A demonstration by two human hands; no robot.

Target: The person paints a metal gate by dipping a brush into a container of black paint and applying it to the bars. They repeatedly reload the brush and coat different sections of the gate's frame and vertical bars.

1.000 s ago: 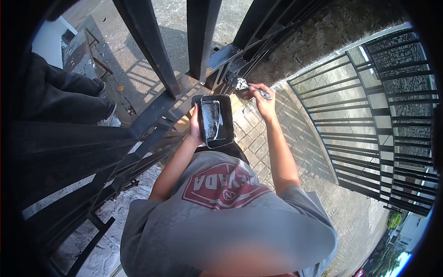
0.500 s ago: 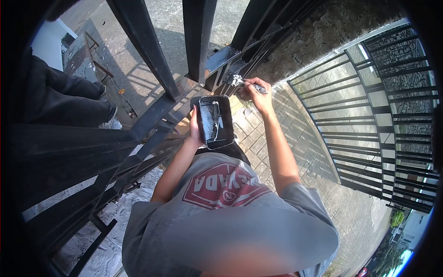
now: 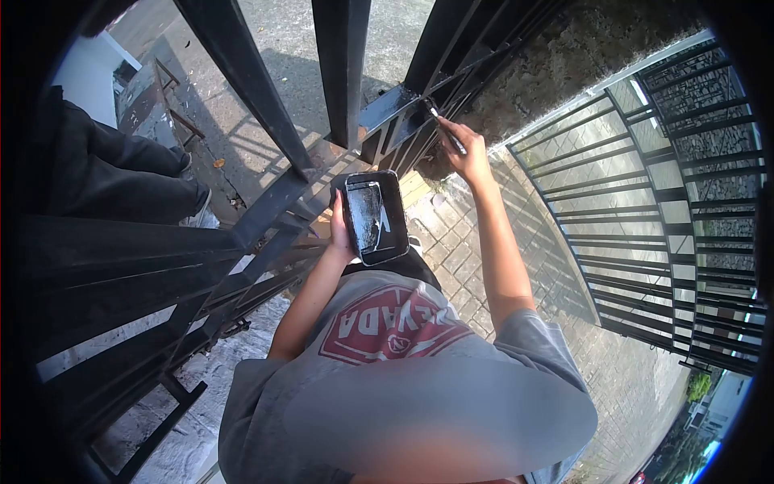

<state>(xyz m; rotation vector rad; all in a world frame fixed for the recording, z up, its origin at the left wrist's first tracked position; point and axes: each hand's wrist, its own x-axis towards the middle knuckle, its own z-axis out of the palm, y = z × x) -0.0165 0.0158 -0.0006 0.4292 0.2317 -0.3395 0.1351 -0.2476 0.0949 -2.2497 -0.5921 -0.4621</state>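
Observation:
My left hand [image 3: 340, 232] grips the side of a black rectangular paint tray [image 3: 400, 211] close in front of my body. Dark, glossy paint [image 3: 364, 214] lies in it. With my right hand [image 3: 468, 155] I hold a slim paintbrush [image 3: 436, 114] by its handle, fingers closed round it. Its bristle end points at the black metal fence [image 3: 342, 77], right by a lower rail [image 3: 389, 107] that shines as if wet. The bristles themselves are dark and hard to make out against the bars. Left of that rail, a stretch of crossbar [image 3: 325, 153] looks brownish and dull.
A person in dark trousers [image 3: 121, 165] stands beyond the bars at the left. More black fence bars [image 3: 121, 250] run close by my left side. A second black gate [image 3: 669, 194] stands at the right, over brick paving [image 3: 492, 242]. Rough soil [image 3: 548, 73] borders the fence.
My right hand has moved up and away from the tray, bringing the brush from beside the fence to the lower rail. The tray has shifted only slightly in my left hand.

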